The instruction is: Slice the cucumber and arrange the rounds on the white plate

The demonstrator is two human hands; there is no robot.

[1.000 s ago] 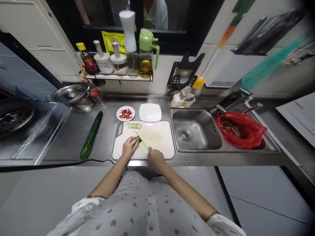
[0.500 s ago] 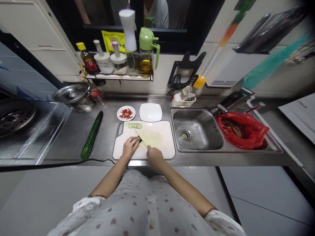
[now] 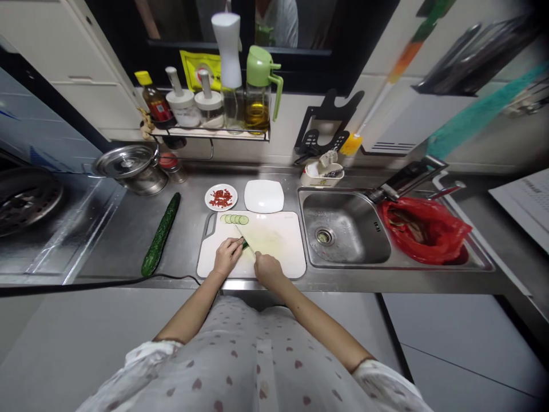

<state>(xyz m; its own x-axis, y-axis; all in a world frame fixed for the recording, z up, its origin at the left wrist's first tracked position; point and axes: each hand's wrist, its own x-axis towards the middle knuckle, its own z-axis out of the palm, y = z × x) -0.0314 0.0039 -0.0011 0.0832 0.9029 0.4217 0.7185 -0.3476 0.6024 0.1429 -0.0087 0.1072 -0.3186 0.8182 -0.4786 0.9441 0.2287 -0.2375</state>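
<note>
On the white cutting board [image 3: 210, 257], my left hand [image 3: 227, 256] is closed over a short piece of cucumber [image 3: 245, 244], most of which my fingers hide. My right hand [image 3: 268, 270] grips the handle of a knife [image 3: 246, 241]. The blade slants up and left across the board, right beside the cucumber piece and my left fingertips. Several thin cucumber slices [image 3: 234, 219] lie overlapped in a row near the board's upper left edge. A whole cucumber [image 3: 162, 234] rests on the steel counter to the left.
Behind the board stand a plate of chopped red pieces [image 3: 221, 198] and a white plate [image 3: 263, 196]. At the right is a sink [image 3: 347, 229] with a red plastic bag [image 3: 429, 232] beyond it. A lidded pot [image 3: 132, 169] and a bottle shelf [image 3: 206, 133] are at the back left.
The camera view has shifted slightly. My right hand and the knife have moved a little to the left; my left hand stays on the cucumber piece.
</note>
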